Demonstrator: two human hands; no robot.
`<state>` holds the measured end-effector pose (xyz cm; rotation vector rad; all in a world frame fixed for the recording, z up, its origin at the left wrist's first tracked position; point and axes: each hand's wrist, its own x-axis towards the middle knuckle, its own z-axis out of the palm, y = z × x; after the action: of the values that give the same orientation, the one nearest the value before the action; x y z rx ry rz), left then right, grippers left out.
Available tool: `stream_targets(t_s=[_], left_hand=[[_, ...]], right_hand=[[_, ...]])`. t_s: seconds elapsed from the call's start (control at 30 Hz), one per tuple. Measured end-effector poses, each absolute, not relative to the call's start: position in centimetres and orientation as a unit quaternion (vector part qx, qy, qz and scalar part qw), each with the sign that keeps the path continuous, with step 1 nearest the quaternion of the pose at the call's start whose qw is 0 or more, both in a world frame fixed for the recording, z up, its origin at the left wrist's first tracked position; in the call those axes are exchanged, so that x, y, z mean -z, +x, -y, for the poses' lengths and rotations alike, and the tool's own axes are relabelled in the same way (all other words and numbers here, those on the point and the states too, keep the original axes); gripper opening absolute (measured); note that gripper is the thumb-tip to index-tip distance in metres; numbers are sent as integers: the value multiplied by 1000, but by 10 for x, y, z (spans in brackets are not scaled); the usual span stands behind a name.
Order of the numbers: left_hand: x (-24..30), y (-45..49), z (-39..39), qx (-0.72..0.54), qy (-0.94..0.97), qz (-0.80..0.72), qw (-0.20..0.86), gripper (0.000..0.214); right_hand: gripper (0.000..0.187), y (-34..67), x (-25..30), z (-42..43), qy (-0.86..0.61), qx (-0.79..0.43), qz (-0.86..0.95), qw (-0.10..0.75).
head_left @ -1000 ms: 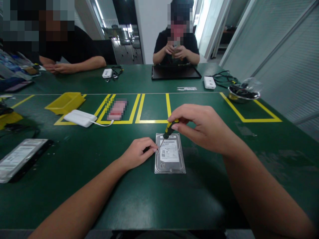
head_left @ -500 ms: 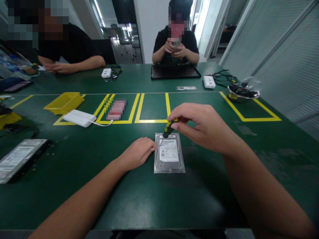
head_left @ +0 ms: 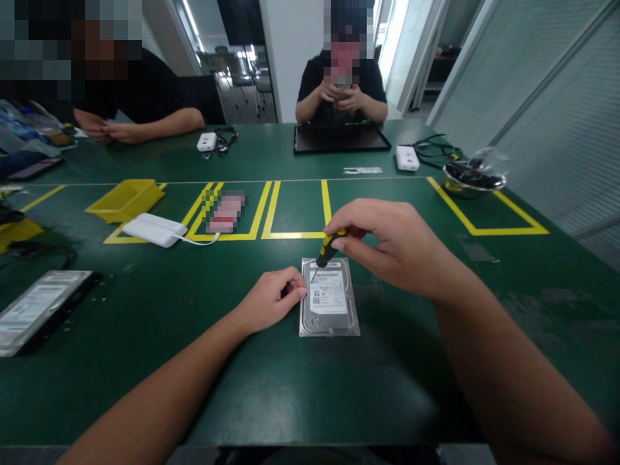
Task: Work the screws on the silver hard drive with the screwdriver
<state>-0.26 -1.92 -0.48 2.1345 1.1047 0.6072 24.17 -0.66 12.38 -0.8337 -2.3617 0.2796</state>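
No text legible anywhere. Hard drive (head_left: 329, 303), near centre of tabletop (head_left: 387, 387): white label (head_left: 328, 298) with a barcode strip along its far edge, a small square code at its left, rows of fine print, all too small to read. Second drive (head_left: 33, 310), near left: pale sticker (head_left: 26, 309) with printed lines, unreadable. White strip (head_left: 363, 171), far centre-right on tabletop: dark marks, blurred. Card (head_left: 226, 213), centre-left inside the yellow tape lines: pixelated, nothing to read.
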Motion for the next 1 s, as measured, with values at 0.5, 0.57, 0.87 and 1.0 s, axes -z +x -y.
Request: stream_targets(t_s=[0.5,0.57,0.87,1.0], left_hand=[[2,-9,15,-237,834,-399,298,19],[1,-10,15,-234,835,-397,301,18],[-2,-17,12,-218,847,-372,312,13],[-2,-18,11,-214,847,-369,318,13]], right_hand=[[14,243,-126,8,-313,-111,890,312],[14,243,-126,8,-312,-109,890,312],[14,243,-126,8,-314,-108,891,311],[14,243,-126,8,-315,-108,890,311]])
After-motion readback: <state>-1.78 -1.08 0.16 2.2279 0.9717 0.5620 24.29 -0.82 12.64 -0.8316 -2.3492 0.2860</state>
